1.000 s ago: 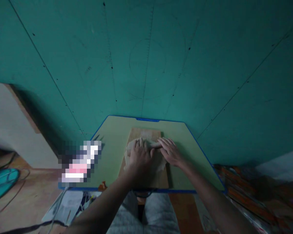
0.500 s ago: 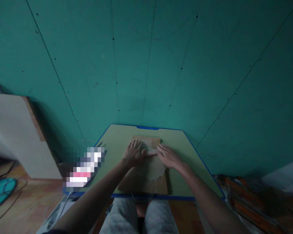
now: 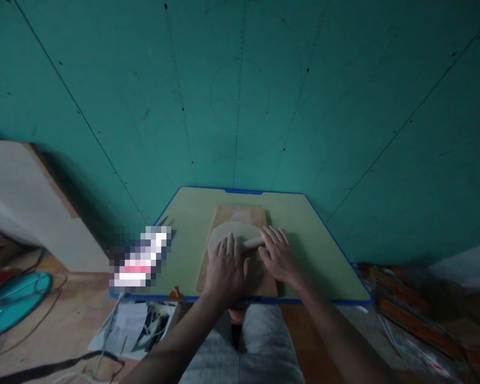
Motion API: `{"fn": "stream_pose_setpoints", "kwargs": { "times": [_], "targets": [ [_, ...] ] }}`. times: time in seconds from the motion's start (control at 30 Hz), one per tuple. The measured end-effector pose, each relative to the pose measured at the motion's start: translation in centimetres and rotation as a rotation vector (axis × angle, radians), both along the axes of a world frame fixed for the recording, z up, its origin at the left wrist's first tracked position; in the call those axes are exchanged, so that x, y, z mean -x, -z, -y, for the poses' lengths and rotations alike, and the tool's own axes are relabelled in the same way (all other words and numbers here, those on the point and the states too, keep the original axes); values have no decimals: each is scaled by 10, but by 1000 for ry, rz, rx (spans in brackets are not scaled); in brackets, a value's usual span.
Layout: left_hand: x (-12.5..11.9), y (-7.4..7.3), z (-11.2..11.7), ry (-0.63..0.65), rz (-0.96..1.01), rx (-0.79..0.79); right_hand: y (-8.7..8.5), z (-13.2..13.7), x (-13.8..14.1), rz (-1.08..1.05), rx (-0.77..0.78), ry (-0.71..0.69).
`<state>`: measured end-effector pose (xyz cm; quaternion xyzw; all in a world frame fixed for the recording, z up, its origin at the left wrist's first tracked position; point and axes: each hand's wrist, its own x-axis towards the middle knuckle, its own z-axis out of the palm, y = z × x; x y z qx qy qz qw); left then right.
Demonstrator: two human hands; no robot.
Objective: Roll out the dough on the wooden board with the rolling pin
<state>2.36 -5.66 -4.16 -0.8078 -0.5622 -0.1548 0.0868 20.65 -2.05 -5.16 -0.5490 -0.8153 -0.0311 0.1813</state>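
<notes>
Dough lies as a flat, pale sheet low in the middle of the view, before a green wall that takes up most of the scene. The wall carries thin seams, dark dots and faint pencilled circles. Next in size comes the worktop, pale yellow-green with a blue rim, its far edge close to the wall. On the left a big white panel with a brown edge stands on the floor. Grey trousers show at the worktop's near edge. In the middle of the worktop lies a wooden board, and the dough rests on it, its rounded far edge in plain sight, its near part hidden by the left hand. A turquoise round object with cables over it sits on the floor at far left. The left hand lies flat, palm down, fingers extended and close together, thumb held apart. The right hand is palm down as well, fingers slightly spread, over the right end of a slim pale rod that shows between the two hands. Smallest is a brown scrap at the worktop's near edge, too blurred to identify.
</notes>
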Motion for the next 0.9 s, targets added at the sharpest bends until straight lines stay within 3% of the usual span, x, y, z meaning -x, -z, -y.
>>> {"fn": "stream_pose_setpoints", "kwargs": {
  "times": [0.17, 0.33, 0.5, 0.67, 0.77, 0.9],
  "targets": [
    [-3, 2, 33, 72, 7, 1, 9, 30, -18, -38, -28, -64],
    [2, 3, 40, 128, -26, -22, -4, 34, -29, -21, -44, -110],
    [14, -10, 7, 10, -57, 29, -20, 25, -15, -66, 27, -125],
    [31, -22, -47, 108, -125, 115, -15, 21, 1, -46, -28, -138],
    [34, -23, -74, 5, -80, 131, -14, 18, 7, -25, -30, -137],
    [36, -18, -81, 12, -51, 98, -13, 24, 13, -50, -38, -92]
  ]
}}
